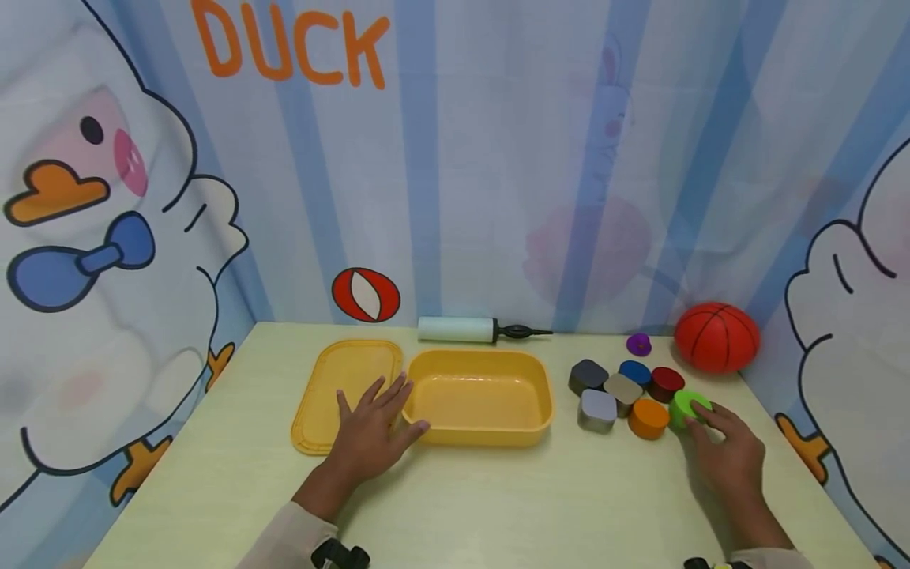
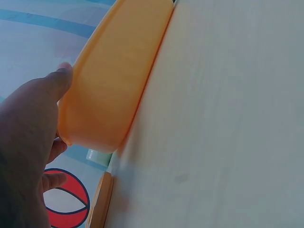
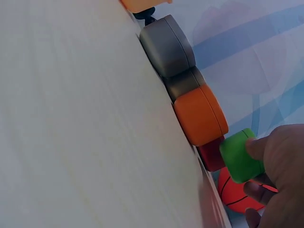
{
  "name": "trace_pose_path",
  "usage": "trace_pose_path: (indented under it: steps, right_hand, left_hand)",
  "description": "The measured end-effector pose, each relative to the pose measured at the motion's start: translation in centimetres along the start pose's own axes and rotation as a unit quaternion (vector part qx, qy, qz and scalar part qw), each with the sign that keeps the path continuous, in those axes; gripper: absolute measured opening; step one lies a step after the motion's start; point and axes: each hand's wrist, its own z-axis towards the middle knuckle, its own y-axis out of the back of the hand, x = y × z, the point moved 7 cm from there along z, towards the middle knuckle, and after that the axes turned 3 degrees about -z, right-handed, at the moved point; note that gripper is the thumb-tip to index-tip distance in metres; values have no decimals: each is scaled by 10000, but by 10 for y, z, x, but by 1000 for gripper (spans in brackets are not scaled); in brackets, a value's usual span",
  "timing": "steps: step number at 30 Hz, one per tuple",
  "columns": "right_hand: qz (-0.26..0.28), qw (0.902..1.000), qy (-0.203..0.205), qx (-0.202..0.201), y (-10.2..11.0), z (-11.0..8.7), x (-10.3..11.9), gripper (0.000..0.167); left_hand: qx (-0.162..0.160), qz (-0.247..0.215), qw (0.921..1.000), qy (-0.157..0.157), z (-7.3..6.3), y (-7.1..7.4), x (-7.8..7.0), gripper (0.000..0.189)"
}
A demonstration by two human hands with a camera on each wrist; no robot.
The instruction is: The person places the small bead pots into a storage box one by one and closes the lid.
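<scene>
My right hand (image 1: 732,454) pinches a small green rounded case (image 1: 690,407) between thumb and fingers at the right end of a cluster. In the right wrist view the green case (image 3: 241,154) looks slightly raised off the table, with a seam near its top. Similar cases lie close by: orange (image 1: 648,419), dark red (image 1: 667,384), blue (image 1: 634,372), beige (image 1: 623,393), light grey (image 1: 597,410) and dark grey (image 1: 588,375). My left hand (image 1: 371,435) has its fingers spread at the left end of a yellow box (image 1: 476,436), thumb against its rim.
A flat yellow lid (image 1: 313,411) lies left of the box, partly under my left hand. Behind the box is a white hand pump (image 1: 455,329) with a black nozzle. A red ball (image 1: 718,338) and a small purple piece (image 1: 638,344) stand at the back right, near the curtain.
</scene>
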Motion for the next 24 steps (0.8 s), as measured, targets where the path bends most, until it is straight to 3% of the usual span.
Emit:
trace_pose_path:
  steps: [4, 9, 18, 24]
  right_hand:
    - [135, 9970, 524, -552, 6, -5, 11, 39]
    - [274, 9834, 1364, -1167, 13, -13, 35, 37]
    - [589, 9660, 2255, -1119, 4, -26, 81, 38]
    - [953, 9493, 2773, -1135, -7, -34, 108, 36]
  left_hand:
    - [-2, -17, 10000, -11, 0, 0, 0, 80]
    - [26, -60, 10000, 22, -1, -1, 1, 81]
    - [22, -147, 9999, -21, -1, -1, 1, 80]
    - [51, -141, 9999, -9, 0, -2, 1, 79]
